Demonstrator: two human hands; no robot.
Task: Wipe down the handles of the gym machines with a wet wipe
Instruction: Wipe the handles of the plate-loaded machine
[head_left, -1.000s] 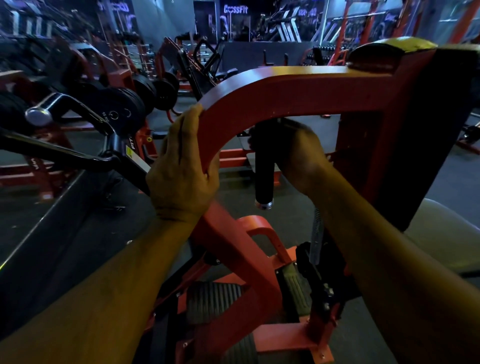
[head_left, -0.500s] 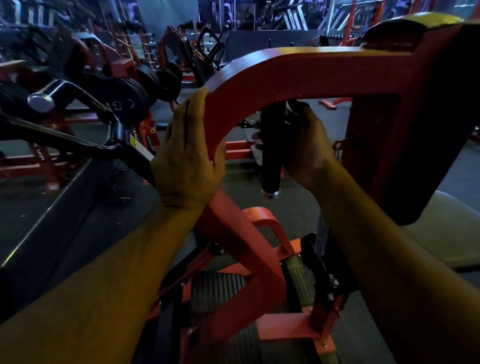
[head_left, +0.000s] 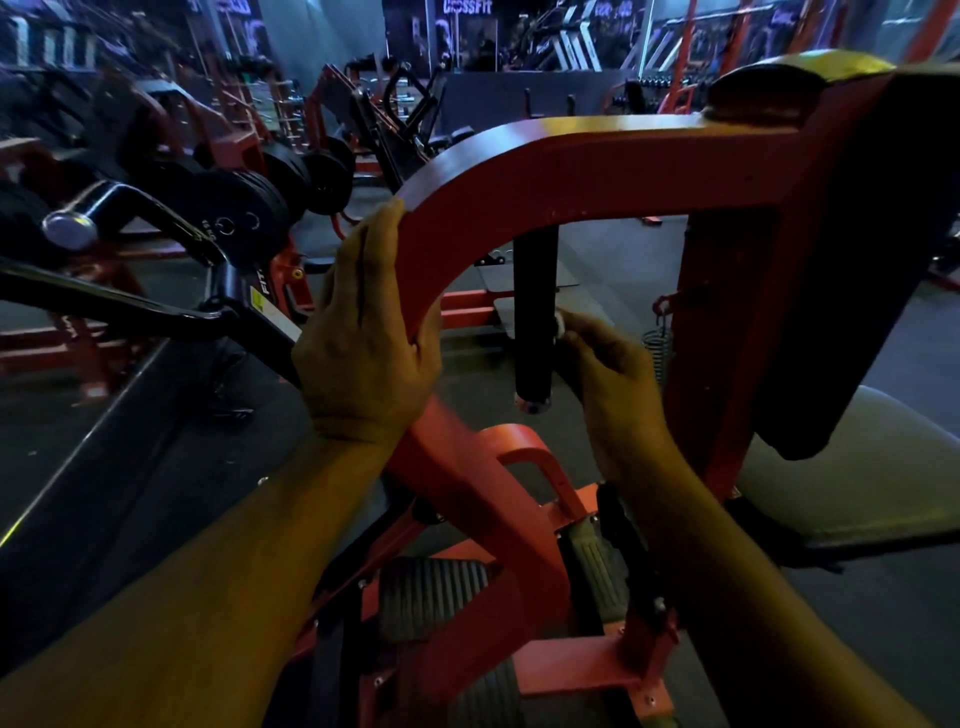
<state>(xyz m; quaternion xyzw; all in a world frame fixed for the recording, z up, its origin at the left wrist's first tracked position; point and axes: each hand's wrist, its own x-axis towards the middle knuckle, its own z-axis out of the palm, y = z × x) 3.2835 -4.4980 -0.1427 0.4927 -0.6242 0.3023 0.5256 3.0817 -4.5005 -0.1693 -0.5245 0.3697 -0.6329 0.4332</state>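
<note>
A black cylindrical handle (head_left: 535, 306) with a chrome end cap hangs down from the curved red arm (head_left: 519, 171) of a gym machine. My right hand (head_left: 605, 382) sits just right of the handle's lower part and pinches a small white wet wipe (head_left: 560, 325) against the handle's side. My left hand (head_left: 366, 338) grips the bend of the red arm, fingers lying up along its outer edge and thumb on the inner side.
A black lever arm with loaded weight plates (head_left: 244, 218) reaches in from the left. The machine's dark back pad (head_left: 852, 270) and pale seat (head_left: 852, 483) stand at the right. Ribbed footplates (head_left: 431, 592) lie below. More red machines fill the background.
My right hand has come off its full grip high on the handle and slid down to the handle's lower right side, so the white wipe now shows. My left hand stays on the arm.
</note>
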